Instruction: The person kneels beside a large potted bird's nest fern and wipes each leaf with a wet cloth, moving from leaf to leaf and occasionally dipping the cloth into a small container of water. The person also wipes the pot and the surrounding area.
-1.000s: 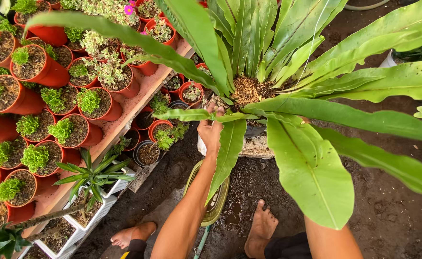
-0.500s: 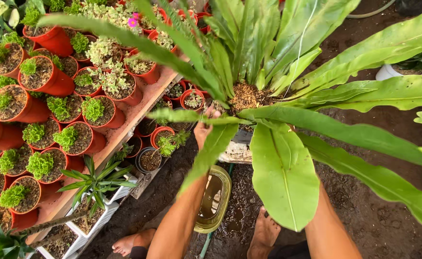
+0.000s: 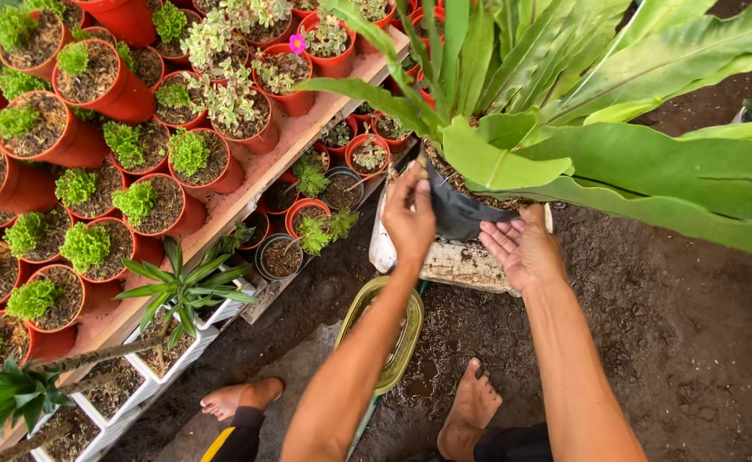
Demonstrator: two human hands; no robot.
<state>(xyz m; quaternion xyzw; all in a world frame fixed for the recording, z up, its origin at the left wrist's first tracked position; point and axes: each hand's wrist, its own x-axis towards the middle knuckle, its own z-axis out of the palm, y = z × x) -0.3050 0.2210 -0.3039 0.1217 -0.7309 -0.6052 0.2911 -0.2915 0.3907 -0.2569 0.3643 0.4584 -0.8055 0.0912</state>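
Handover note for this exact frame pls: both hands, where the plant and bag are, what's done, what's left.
Left hand: fingers pinch the rim of the black grow bag, thumb side up.
Right hand: open, palm up, at the bag's lower right side; I cannot tell if it touches.
Fern: big and broad-leaved, rooted in the bag, which sits tilted on a white block on the dirt ground.
Nearby: a yellow-green basin by the feet, red pots on the shelf to the left.
Done: bag is gripped at the rim.
Left: bag is not yet off the block; the fern is in it.
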